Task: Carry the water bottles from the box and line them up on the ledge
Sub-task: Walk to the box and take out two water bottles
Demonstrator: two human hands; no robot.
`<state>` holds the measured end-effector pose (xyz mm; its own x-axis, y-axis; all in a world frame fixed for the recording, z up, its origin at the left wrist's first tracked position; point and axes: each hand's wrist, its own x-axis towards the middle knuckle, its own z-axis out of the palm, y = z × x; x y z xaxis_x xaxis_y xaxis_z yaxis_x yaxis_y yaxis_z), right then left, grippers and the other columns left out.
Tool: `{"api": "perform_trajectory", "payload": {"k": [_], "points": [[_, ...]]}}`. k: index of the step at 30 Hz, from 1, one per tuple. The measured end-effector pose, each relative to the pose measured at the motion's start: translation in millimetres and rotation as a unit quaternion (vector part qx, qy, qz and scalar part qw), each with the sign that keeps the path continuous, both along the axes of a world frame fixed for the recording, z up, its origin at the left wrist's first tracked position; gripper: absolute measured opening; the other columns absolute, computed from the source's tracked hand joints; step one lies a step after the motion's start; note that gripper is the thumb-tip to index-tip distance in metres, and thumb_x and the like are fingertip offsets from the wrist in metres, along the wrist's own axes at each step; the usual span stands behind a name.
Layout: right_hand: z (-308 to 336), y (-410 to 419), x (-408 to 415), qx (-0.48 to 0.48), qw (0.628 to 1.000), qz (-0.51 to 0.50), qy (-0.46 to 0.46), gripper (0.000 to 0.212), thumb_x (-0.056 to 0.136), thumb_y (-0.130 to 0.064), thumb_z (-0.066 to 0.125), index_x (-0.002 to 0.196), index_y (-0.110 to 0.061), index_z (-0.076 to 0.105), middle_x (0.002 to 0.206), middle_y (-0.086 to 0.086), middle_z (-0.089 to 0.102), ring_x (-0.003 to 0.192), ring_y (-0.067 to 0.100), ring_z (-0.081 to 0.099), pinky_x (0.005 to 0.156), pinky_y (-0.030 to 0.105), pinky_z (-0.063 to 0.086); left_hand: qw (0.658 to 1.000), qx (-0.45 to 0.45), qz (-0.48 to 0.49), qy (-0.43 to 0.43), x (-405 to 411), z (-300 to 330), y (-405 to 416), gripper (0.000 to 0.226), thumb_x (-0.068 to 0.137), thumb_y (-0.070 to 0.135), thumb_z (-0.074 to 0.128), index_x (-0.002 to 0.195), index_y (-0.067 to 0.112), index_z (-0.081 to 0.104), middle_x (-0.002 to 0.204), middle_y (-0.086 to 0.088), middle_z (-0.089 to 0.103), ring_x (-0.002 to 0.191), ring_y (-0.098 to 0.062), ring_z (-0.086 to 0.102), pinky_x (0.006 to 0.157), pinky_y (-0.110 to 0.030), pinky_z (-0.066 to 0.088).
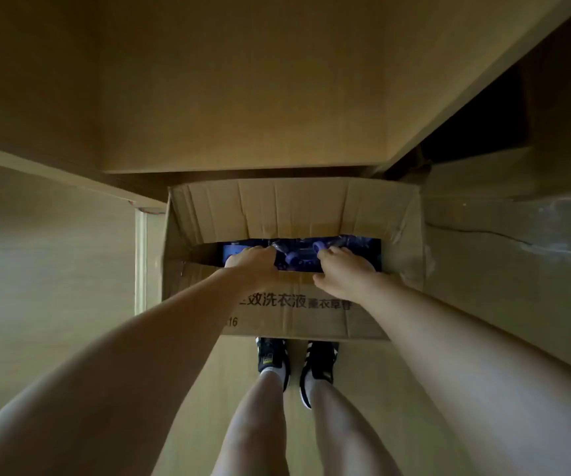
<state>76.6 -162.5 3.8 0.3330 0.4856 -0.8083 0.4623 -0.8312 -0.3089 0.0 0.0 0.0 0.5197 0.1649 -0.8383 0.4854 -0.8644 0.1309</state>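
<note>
A cardboard box (311, 317) with printed characters stands on the floor right in front of my feet. Its top flaps are parted by a narrow gap. Through the gap I see water bottles (294, 262) with purple caps, lying dark and packed together. My left hand (251, 261) reaches into the left part of the gap with its fingers curled down out of sight. My right hand (344, 273) reaches into the right part; its thumb rests on the near flap and its fingers dip beside a purple cap. What the fingers hold is hidden.
A broad wooden surface (242, 115) rises just behind the box, its front edge touching the far flap. A wooden rail (53, 170) slants in at the left, and a dark opening (476, 125) lies at the right. My two black shoes (294, 362) stand against the box.
</note>
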Motion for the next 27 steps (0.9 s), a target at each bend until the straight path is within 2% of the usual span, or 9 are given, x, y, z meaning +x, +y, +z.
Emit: {"api": "perform_trajectory", "payload": {"k": [3, 8, 11, 15, 18, 20, 23, 25, 27], "points": [[-30, 3, -13, -0.032, 0.999, -0.017, 0.03, 0.045, 0.1, -0.04, 0.045, 0.134, -0.01, 0.042, 0.142, 0.011, 0.043, 0.129, 0.029, 0.041, 0.101, 0.046, 0.042, 1.0, 0.006, -0.02, 0.01, -7, -28, 0, 0.036, 0.097, 0.033, 0.042, 0.128, 0.015, 0.047, 0.128, -0.01, 0.052, 0.117, -0.029, 0.05, 0.086, -0.04, 0.039], [-51, -1, -28, -0.06, 0.996, -0.027, 0.055, 0.057, 0.101, -0.046, 0.04, 0.145, -0.01, 0.034, 0.148, 0.01, 0.039, 0.136, 0.03, 0.035, 0.11, 0.045, 0.033, 0.997, 0.004, -0.064, 0.049, -23, -47, -7, 0.039, 0.098, 0.029, 0.039, 0.134, 0.016, 0.043, 0.138, -0.008, 0.047, 0.129, -0.029, 0.043, 0.103, -0.046, 0.035], [-46, -2, -28, -0.029, 0.999, -0.023, 0.006, 0.051, 0.101, -0.046, 0.039, 0.135, -0.008, 0.044, 0.137, 0.011, 0.047, 0.128, 0.029, 0.041, 0.104, 0.043, 0.037, 0.996, 0.013, -0.083, 0.037, -25, -42, -7, 0.043, 0.098, 0.037, 0.04, 0.136, 0.015, 0.041, 0.136, -0.01, 0.045, 0.127, -0.031, 0.042, 0.102, -0.045, 0.035], [-23, 2, -18, 0.031, 0.994, -0.087, -0.052, 0.042, 0.103, -0.046, 0.034, 0.108, -0.011, 0.057, 0.11, 0.007, 0.059, 0.115, 0.028, 0.047, 0.085, 0.041, 0.044, 0.991, 0.044, -0.125, 0.009, -10, -21, 0, 0.048, 0.1, 0.047, 0.03, 0.136, 0.02, 0.046, 0.131, -0.009, 0.047, 0.124, -0.031, 0.04, 0.094, -0.042, 0.041], [-2, 4, -12, 0.038, 0.993, -0.071, -0.088, 0.046, 0.104, -0.046, 0.029, 0.076, -0.016, 0.05, 0.074, 0.0, 0.053, 0.084, 0.025, 0.058, 0.062, 0.034, 0.039, 0.994, 0.043, -0.095, -0.02, -2, 1, 9, 0.056, 0.1, 0.055, 0.021, 0.113, 0.019, 0.061, 0.102, -0.002, 0.063, 0.098, -0.021, 0.057, 0.07, -0.033, 0.044], [13, 6, -11, 0.023, 0.994, -0.075, -0.077, 0.046, 0.104, -0.045, 0.027, 0.074, -0.017, 0.046, 0.066, -0.001, 0.048, 0.067, 0.025, 0.053, 0.059, 0.033, 0.035, 0.993, 0.053, -0.107, -0.015, 2, 16, 13, 0.055, 0.102, 0.051, 0.019, 0.112, 0.02, 0.062, 0.085, 0.001, 0.062, 0.078, -0.019, 0.058, 0.058, -0.029, 0.037], [34, 9, -13, -0.027, 0.996, -0.077, 0.026, 0.039, 0.103, -0.039, 0.035, 0.075, -0.015, 0.047, 0.071, 0.003, 0.048, 0.072, 0.026, 0.052, 0.067, 0.034, 0.04, 0.993, 0.002, -0.101, 0.056, -3, 40, 14, 0.043, 0.104, 0.038, 0.024, 0.121, 0.015, 0.056, 0.103, -0.008, 0.064, 0.073, -0.022, 0.057, 0.059, -0.028, 0.04], [49, 7, -20, -0.065, 0.989, -0.065, 0.118, 0.027, 0.099, -0.034, 0.046, 0.091, -0.01, 0.058, 0.084, 0.008, 0.057, 0.077, 0.026, 0.057, 0.07, 0.036, 0.046, 0.988, -0.065, -0.044, 0.135, -15, 52, 10, 0.033, 0.103, 0.031, 0.034, 0.107, 0.009, 0.058, 0.093, -0.012, 0.068, 0.057, -0.02, 0.06, 0.05, -0.027, 0.048], [60, 3, -35, -0.093, 0.985, 0.0, 0.146, 0.032, 0.096, -0.033, 0.056, 0.113, -0.008, 0.06, 0.1, 0.009, 0.059, 0.089, 0.026, 0.059, 0.076, 0.034, 0.047, 0.977, -0.086, -0.045, 0.19, -32, 63, 3, 0.023, 0.098, 0.024, 0.046, 0.099, 0.006, 0.061, 0.084, -0.013, 0.071, 0.053, -0.018, 0.064, 0.052, -0.027, 0.055]]}}
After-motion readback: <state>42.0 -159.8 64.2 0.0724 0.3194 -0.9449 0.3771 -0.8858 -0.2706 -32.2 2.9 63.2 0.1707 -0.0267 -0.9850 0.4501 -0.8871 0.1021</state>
